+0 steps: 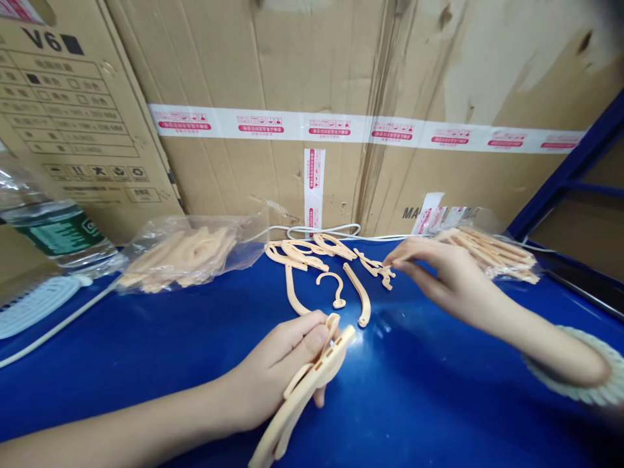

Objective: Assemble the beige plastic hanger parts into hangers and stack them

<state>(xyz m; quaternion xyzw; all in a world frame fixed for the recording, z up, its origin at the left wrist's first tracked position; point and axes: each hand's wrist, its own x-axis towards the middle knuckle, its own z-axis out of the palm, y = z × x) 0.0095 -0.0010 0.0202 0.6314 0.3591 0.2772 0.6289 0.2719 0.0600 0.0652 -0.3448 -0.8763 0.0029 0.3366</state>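
Note:
My left hand (292, 364) is closed around a beige plastic clothes hanger (312, 387), held tilted near the front of the blue table, with slots along its edge. Farther back, my right hand (429, 266) has thumb and fingers pinched together at a small heap of beige plastic clips (377, 268); what lies between the fingertips is too small to make out. Between the hands lie a loose hanger hook (336, 291) and a curved hanger arm (359, 296). Another curved arm (292, 292) is partly behind my left hand. Several looped hanger pieces (307, 252) lie behind them.
Clear bags of beige hanger parts lie at left (190, 257) and right (492, 253). A water bottle (58, 227) and a white slatted object (41, 305) are far left. A white cable (322, 231) runs before the large cardboard box (263, 175). A dark flat object (592, 289) lies right.

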